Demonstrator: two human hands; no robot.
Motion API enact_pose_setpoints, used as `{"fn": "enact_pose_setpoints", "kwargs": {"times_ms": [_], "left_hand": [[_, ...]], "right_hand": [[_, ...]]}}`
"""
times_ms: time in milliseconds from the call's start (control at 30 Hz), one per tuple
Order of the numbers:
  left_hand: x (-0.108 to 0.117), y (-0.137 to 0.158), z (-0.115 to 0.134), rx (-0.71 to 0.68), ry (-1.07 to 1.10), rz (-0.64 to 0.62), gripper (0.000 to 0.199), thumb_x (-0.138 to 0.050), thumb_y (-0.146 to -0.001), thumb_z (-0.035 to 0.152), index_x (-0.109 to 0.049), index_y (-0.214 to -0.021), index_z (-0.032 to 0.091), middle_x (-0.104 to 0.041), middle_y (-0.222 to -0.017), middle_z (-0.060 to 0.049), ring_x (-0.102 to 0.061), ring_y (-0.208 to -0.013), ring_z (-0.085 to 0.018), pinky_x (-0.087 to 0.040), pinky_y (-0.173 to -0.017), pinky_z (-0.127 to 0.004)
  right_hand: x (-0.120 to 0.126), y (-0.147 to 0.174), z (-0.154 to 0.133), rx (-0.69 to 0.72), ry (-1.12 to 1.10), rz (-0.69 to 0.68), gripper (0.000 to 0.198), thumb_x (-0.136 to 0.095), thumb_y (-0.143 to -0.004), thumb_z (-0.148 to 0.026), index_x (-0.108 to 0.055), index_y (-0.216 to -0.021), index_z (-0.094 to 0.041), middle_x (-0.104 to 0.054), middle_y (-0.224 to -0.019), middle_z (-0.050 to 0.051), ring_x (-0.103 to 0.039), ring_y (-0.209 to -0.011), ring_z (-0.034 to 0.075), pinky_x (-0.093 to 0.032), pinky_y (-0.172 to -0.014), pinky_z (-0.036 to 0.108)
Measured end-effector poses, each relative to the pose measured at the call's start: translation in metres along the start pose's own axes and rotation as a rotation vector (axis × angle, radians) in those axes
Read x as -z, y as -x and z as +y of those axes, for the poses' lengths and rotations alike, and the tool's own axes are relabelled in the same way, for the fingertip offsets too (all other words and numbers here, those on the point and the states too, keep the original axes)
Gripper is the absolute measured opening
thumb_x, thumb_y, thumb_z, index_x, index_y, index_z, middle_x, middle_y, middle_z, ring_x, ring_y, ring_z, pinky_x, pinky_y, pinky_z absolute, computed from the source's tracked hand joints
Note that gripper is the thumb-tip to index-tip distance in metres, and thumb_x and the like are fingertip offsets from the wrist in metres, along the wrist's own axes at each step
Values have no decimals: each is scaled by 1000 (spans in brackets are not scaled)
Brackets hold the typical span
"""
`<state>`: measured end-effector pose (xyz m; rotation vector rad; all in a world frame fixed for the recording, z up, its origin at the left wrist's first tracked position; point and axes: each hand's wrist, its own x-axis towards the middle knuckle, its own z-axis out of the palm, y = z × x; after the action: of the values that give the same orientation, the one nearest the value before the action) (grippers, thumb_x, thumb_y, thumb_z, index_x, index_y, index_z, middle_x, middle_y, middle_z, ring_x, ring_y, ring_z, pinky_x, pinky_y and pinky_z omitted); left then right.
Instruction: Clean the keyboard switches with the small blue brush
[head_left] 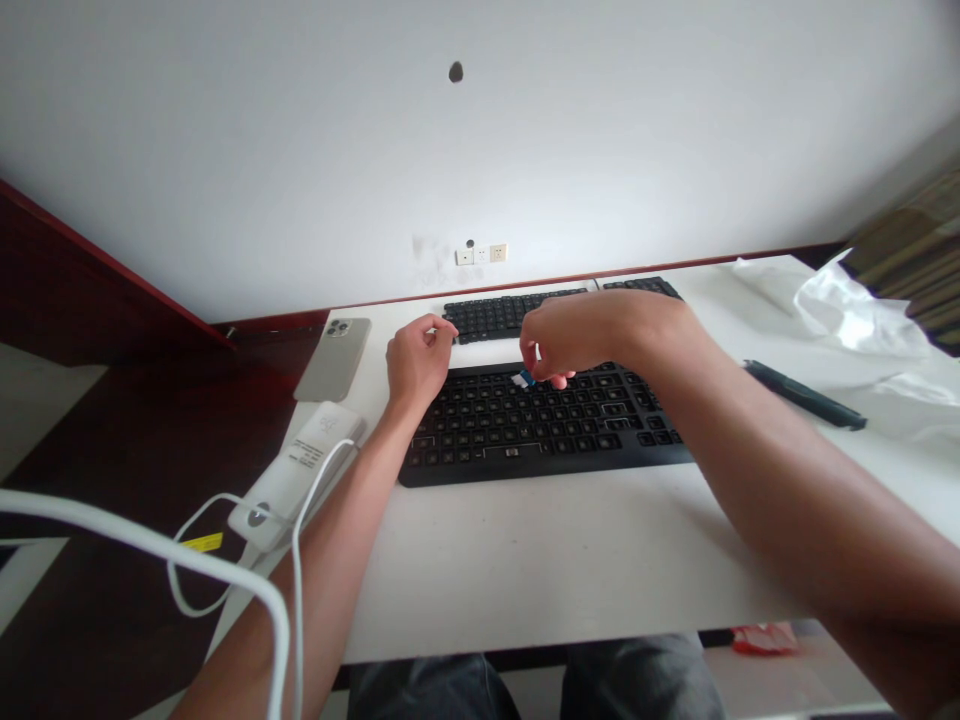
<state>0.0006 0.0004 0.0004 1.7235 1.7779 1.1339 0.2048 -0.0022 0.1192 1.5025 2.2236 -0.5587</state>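
Observation:
A black keyboard (517, 475) lies on the white desk in front of me. Behind it is a second set of black keys (484, 318), laid out in rows and partly hidden by my right hand. My right hand (562, 335) is bent over the middle of the keyboard, fingers closed on a small blue-and-white piece (523, 379) just above the keys. At the left end of the back rows, my left hand (420, 360) has thumb and forefinger pinched together. Whatever lies between those fingertips is too small to make out.
A phone (334, 358) lies face down at the desk's left edge, near a white power bank-like device (300, 470) with a white cable (255, 590). On the right are a dark slim bar (806, 395) and crumpled clear plastic (847, 305). A wall stands behind the desk.

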Motion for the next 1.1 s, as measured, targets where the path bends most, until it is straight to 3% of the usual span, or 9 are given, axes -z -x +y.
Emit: {"fn": "enact_pose_setpoints", "kwargs": {"times_ms": [100,333,567,1100], "left_hand": [[0,0,0,0,2,3,23,-58,-91,27,-79,-81,24,-58,-54,3,-51,-55,-16,-36,-65,-31],[0,0,0,1,-1,3,24,-58,-92,27,-79,-81,24,-61,-57,3,-54,-57,-17,-38,-67,-32],[0,1,3,7,-3,5,24,-58,-92,27,-79,-82,24,-59,-55,3,-53,-56,-17,-38,-67,-31],[0,1,2,2,-14,-2,25,-57,-91,27,-79,-83,23,-58,-55,2,-52,-57,-17,-36,-67,-31]], "right_hand": [[1,-1,-6,-27,18,-88,18,-74,-96,-28,-86,-84,-22,-82,-86,10,-75,-88,30,-54,-83,45],[4,6,-5,-51,100,38,23,-75,-94,-32,-86,-110,-19,-82,-112,16,-77,-102,37,-56,-81,47],[2,6,-6,-45,87,36,22,-79,-91,-30,-86,-110,-21,-82,-120,17,-77,-100,38,-57,-78,49],[-5,-3,-7,-95,165,0,45,-81,-90,-38,-83,-132,-23,-80,-130,17,-77,-97,38,-59,-74,46]]}}
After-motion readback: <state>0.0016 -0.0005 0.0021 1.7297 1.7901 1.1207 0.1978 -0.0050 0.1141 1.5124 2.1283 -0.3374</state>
